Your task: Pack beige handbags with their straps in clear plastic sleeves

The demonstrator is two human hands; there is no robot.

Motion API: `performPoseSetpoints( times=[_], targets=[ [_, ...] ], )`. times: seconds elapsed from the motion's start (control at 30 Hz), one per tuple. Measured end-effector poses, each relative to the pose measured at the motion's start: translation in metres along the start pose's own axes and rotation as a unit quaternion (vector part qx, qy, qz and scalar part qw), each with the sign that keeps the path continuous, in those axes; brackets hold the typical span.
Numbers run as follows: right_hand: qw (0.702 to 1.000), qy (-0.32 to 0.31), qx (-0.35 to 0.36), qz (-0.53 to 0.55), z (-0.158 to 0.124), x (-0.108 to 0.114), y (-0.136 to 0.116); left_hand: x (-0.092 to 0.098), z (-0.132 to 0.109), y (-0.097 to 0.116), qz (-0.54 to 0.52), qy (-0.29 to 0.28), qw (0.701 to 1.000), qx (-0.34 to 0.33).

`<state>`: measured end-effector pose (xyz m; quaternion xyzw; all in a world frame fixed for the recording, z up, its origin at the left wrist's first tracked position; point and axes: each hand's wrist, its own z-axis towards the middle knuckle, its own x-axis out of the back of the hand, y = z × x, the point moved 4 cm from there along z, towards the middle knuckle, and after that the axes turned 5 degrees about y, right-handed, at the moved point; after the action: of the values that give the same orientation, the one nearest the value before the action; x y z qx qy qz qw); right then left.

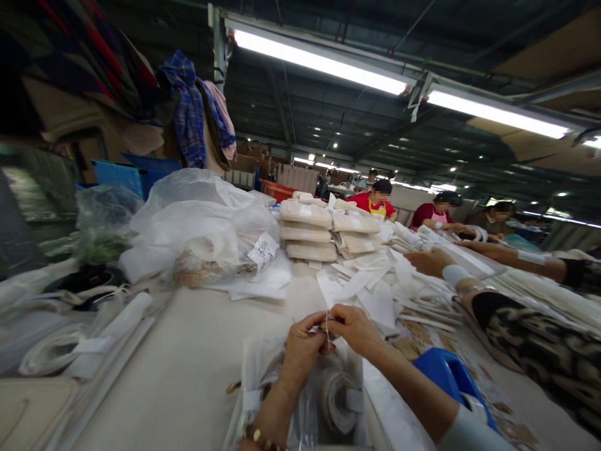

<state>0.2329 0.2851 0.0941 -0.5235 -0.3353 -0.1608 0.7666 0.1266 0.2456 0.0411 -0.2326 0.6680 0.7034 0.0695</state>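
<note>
Centrally, the left hand (304, 343) and right hand (353, 327) pinch one pale cord (327, 327) between nearly closed fingertips, apparently to keep it taut, directly above one clear plastic bag (307, 404); at least one white roll (338, 404) shows through it. To the right lies one blue tape dispenser (444, 371), seemingly for easy reach; farther off, two stacks of cream padded pieces (307, 233) stand side by side.

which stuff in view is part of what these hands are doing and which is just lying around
Seemingly in use:
left hand
right hand
pale string at their fingertips
clear bag beneath them
coiled roll seen through it

Apparently just around:
stacked beige bundles
large labelled plastic bag
hanging plaid garment
</note>
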Motion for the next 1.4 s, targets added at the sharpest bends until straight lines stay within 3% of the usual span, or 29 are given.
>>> performPoseSetpoints(
  times=[0.13, 0.23, 0.43, 0.57, 0.67, 0.83, 0.93, 1.1, 1.27, 1.4],
  targets=[
    [0.994, -0.001, -0.029, 0.108, -0.004, -0.012, 0.009, 0.003, 0.003, 0.002, 0.005, 0.011, 0.999, -0.042],
    [0.986, 0.035, -0.034, 0.159, -0.007, -0.016, 0.017, 0.005, 0.006, 0.002, 0.01, 0.023, 0.998, -0.061],
    [0.979, 0.115, -0.032, 0.166, -0.012, -0.009, 0.034, 0.014, 0.008, 0.0, 0.01, 0.086, 0.993, -0.076],
    [0.98, 0.114, -0.027, 0.161, -0.015, 0.001, 0.033, 0.017, 0.006, 0.006, -0.011, 0.104, 0.99, -0.09],
    [0.982, 0.089, -0.006, 0.164, -0.018, 0.006, 0.021, 0.015, 0.005, 0.011, -0.015, 0.08, 0.991, -0.105],
    [0.977, 0.06, -0.011, 0.205, -0.013, 0.001, 0.013, 0.013, 0.006, 0.01, 0.073, 0.052, 0.983, -0.158],
    [0.963, 0.096, -0.048, 0.248, -0.007, 0.001, 0.021, 0.011, 0.003, 0.008, 0.184, 0.057, 0.958, -0.215],
    [0.942, 0.145, -0.086, 0.292, -0.003, 0.007, 0.026, -0.006, -0.011, 0.003, 0.371, -0.014, 0.883, -0.288],
    [0.933, 0.197, -0.111, 0.279, 0.002, 0.01, 0.035, -0.012, -0.015, -0.002, 0.502, -0.012, 0.815, -0.288],
    [0.943, 0.199, -0.153, 0.216, 0.009, 0.01, 0.051, -0.01, -0.015, -0.005, 0.536, -0.011, 0.801, -0.268]
  ],
)
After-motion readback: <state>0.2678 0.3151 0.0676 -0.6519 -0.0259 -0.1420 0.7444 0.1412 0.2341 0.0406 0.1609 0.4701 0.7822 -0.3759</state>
